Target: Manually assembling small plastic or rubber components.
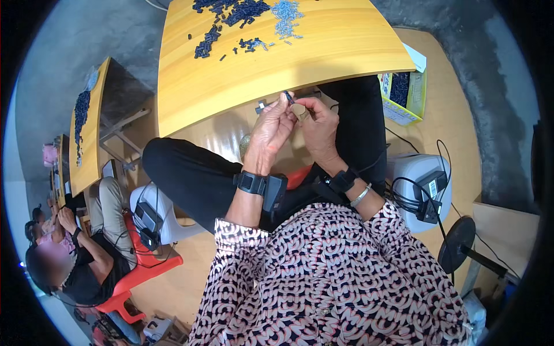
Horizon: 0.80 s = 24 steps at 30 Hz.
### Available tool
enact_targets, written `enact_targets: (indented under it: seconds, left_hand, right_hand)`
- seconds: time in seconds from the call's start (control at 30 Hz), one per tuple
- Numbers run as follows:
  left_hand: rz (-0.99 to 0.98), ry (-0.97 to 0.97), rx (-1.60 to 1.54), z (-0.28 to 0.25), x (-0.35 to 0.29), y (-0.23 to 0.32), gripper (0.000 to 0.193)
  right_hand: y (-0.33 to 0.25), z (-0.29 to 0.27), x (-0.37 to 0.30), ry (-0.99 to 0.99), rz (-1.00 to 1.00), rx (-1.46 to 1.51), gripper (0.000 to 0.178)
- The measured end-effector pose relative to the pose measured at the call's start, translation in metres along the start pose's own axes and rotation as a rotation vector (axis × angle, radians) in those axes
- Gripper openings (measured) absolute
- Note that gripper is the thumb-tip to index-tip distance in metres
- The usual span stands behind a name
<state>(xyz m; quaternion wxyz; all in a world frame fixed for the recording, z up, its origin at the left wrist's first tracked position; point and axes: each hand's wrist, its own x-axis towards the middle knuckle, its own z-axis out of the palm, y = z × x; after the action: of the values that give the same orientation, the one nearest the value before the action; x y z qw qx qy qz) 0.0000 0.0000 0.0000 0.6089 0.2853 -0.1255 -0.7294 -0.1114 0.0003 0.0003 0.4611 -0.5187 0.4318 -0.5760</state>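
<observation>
My left hand and my right hand are raised together just below the near edge of the yellow wooden table. Between the fingertips of both hands sits a small dark part, pinched from both sides. On the far side of the table lie a pile of small dark parts and a pile of small light blue-grey parts. Each wrist carries a black strap-on device.
An open yellow box with dark parts stands on the floor at the right. White stools with black devices and cables stand at the right and left. Another person sits on a red chair at a second table at the left. A black fan base is at the right.
</observation>
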Motion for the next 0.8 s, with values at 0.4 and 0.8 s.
enact_targets:
  seconds: [0.4,0.8]
  left_hand:
    - [-0.014,0.013,-0.041,0.010,-0.004,-0.002,0.016]
    - [-0.035,-0.015,-0.003,0.013,-0.006,0.007,0.013]
  right_hand:
    - [-0.011,-0.011,0.005,-0.035,-0.001,-0.064,0.007]
    - [-0.005,-0.013,0.018,-0.177,-0.041,-0.205,0.010]
